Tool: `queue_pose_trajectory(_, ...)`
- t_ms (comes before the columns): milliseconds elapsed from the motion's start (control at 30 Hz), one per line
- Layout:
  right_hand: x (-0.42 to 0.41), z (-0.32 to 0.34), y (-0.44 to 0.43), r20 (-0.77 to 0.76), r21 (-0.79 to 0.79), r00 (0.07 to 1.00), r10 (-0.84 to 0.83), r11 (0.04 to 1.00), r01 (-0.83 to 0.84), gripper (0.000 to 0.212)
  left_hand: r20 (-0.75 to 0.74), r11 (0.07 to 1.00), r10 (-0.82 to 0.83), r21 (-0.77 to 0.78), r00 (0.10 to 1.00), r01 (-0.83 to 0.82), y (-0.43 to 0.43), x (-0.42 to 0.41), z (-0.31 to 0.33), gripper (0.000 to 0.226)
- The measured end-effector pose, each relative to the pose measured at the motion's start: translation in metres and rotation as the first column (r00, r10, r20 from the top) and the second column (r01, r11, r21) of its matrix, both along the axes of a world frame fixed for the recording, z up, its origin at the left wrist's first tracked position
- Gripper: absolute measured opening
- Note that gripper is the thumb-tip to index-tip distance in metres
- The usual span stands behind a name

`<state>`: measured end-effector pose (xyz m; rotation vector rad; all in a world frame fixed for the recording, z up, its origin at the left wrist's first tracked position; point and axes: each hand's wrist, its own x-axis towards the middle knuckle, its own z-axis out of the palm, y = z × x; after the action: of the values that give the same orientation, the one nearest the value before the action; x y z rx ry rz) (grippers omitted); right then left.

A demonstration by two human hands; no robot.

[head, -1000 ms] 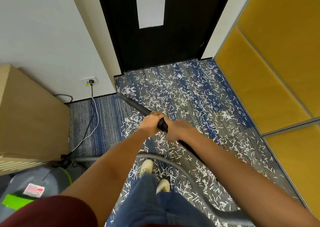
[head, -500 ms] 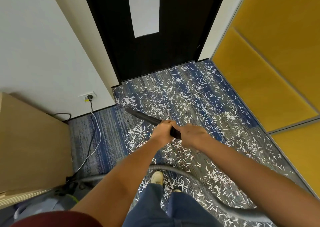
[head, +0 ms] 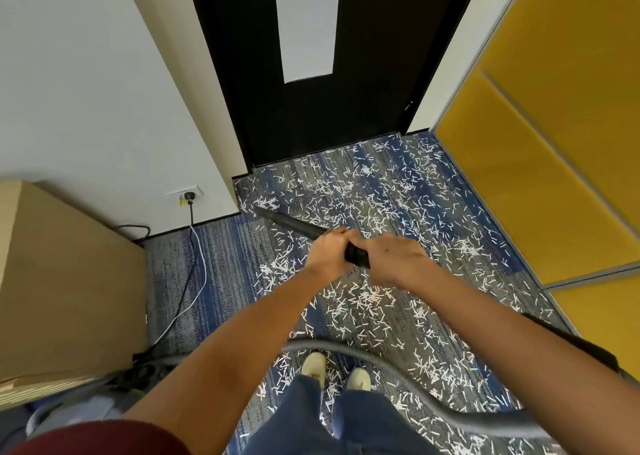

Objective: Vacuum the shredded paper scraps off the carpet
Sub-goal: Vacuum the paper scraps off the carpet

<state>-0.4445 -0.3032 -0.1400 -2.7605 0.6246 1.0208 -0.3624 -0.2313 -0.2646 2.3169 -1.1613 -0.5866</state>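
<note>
Vacuum wand (head: 294, 225): gripped by left hand (head: 327, 252) ahead, right hand (head: 391, 259) behind, fingers (head: 341, 234) curled round. Axis points far-left; paper scraps (head: 365, 170) lie beyond the tip, far-right.

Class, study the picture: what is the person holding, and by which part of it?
Both hands grip the black vacuum wand on its tube, just behind the tapered nozzle. The left hand is in front and the right hand is close behind it.

Lit brightly and evenly; threw only soft shadows on the carpet (head: 214, 281). Bent straight lines outward at the edges. Smeared slightly around the right hand (head: 391, 260).
</note>
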Motion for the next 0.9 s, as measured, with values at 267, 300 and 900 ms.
queue_pose_trajectory(267,0.044,-0.031,0.0,0.027,0.067,0.999,-0.028,0.997,0.026,0.073,-0.013,0.998,-0.038,0.059,0.999,0.038,0.002,0.052,-0.014,0.026)
queue_pose_trajectory(300,0.05,-0.035,0.002,0.021,0.083,0.999,-0.033,0.996,0.031,0.073,-0.016,0.997,-0.036,0.07,0.999,0.037,0.003,0.058,-0.018,0.025)
queue_pose_trajectory(900,0.106,-0.062,0.014,-0.041,0.169,0.998,-0.045,0.984,0.051,0.073,-0.085,0.982,0.027,0.191,0.996,-0.01,0.015,0.105,-0.051,0.032)
